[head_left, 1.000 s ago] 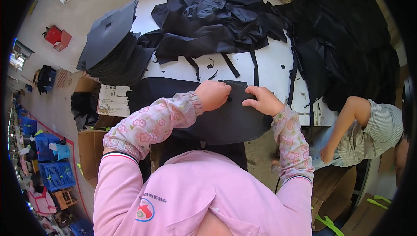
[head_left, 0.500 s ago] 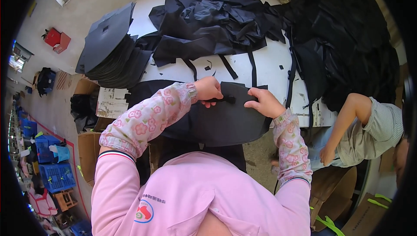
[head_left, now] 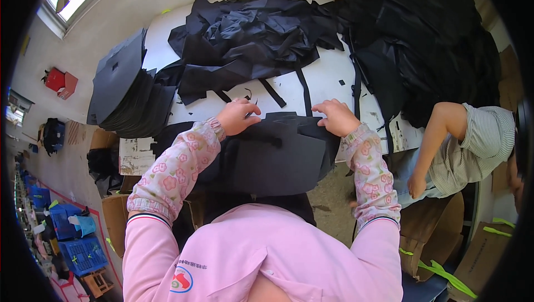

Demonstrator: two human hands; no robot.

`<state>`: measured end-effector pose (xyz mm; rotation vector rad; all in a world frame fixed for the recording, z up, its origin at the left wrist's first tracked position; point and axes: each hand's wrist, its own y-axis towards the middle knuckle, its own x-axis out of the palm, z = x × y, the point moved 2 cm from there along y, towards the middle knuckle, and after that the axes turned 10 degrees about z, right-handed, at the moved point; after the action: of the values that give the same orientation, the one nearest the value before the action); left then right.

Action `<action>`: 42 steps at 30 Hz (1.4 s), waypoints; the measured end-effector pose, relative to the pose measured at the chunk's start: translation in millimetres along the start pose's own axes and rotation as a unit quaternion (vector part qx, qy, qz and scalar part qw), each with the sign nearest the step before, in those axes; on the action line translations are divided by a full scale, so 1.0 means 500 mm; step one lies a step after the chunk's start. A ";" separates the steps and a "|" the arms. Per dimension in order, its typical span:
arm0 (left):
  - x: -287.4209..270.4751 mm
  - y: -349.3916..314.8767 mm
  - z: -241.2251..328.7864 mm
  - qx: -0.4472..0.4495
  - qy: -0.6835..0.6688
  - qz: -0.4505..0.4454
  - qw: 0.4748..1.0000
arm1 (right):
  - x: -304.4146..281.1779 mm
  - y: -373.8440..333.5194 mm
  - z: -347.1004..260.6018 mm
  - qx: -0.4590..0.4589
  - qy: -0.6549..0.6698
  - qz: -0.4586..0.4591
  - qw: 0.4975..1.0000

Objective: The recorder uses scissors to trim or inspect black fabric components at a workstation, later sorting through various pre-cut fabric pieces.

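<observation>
Matt black cloth piece (head_left: 278, 152) under both hands, crumpled black fabric heap (head_left: 250, 35) on a smooth white table (head_left: 328, 85).

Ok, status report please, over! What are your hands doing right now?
Left hand and right hand both press on the flat black square fabric piece at the white table edge. Loose black strips lie just beyond. Over.

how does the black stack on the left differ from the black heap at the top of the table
The stack of flat black pieces is neat, its sheets flat and fanned at the table's left edge. The heap of black fabric is crumpled and loose, spread wider across the table's middle. Neither hand touches them. Both are black.
</observation>
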<state>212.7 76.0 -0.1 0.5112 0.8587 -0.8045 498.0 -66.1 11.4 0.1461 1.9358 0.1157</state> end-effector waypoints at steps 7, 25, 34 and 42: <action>-0.006 -0.023 -0.043 0.007 0.087 -0.081 0.993 | 0.004 -0.020 -0.009 0.048 -0.014 -0.075 0.996; 0.014 -0.052 -0.082 -0.065 -0.055 -0.181 0.980 | -0.017 -0.051 -0.015 0.094 0.131 0.037 0.986; -0.032 -0.049 -0.109 -0.125 0.036 -0.167 0.977 | -0.020 -0.097 0.029 0.106 0.188 0.013 0.976; -0.005 -0.013 0.088 0.067 0.021 -0.020 0.997 | -0.029 -0.108 0.029 0.124 0.150 0.026 0.980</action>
<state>227.0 43.1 26.6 0.6335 0.8587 -0.8946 514.2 -121.7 11.2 0.3633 2.2447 -0.0751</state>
